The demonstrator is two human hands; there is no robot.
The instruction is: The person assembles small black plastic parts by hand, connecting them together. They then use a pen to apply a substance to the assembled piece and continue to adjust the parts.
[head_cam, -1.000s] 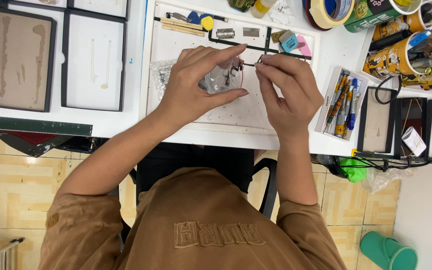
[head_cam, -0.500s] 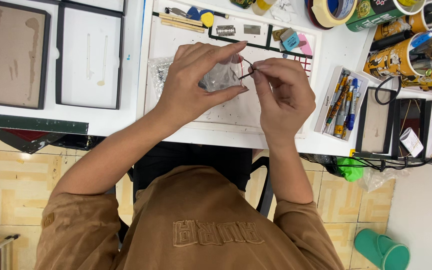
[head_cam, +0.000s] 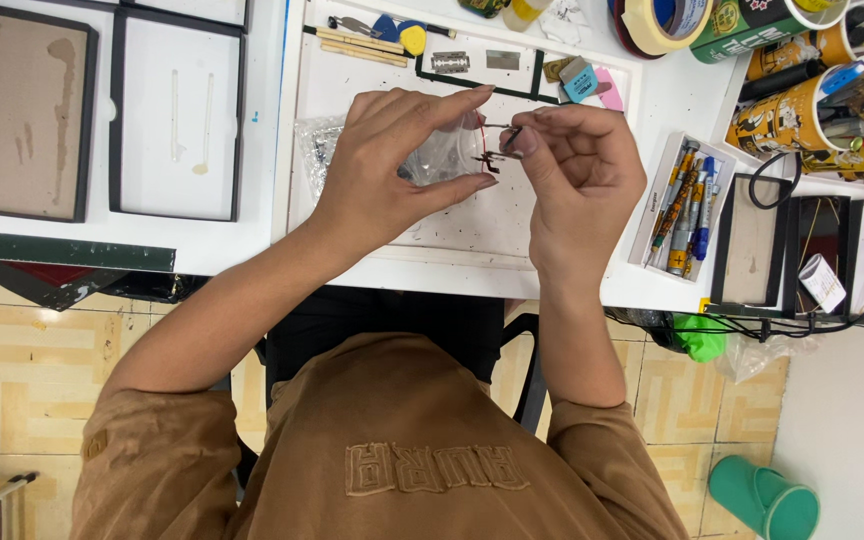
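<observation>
While the left hand (head_cam: 392, 170) still pinches a small clear plastic bag (head_cam: 437, 160) between thumb and fingers (head_cam: 452, 105), the right hand (head_cam: 577, 170) has drawn in closer than a second ago, its fingertips clenched on a thin dark wire-like piece (head_cam: 497, 150), perhaps with a red strand, at the bag's 3 o'clock edge. The bag is crinkly and glossy. Beneath lies a white speckled mat (head_cam: 512, 225) on the white surface (head_cam: 267, 240); at 3 o'clock a tray of pens (head_cam: 677, 200).
</observation>
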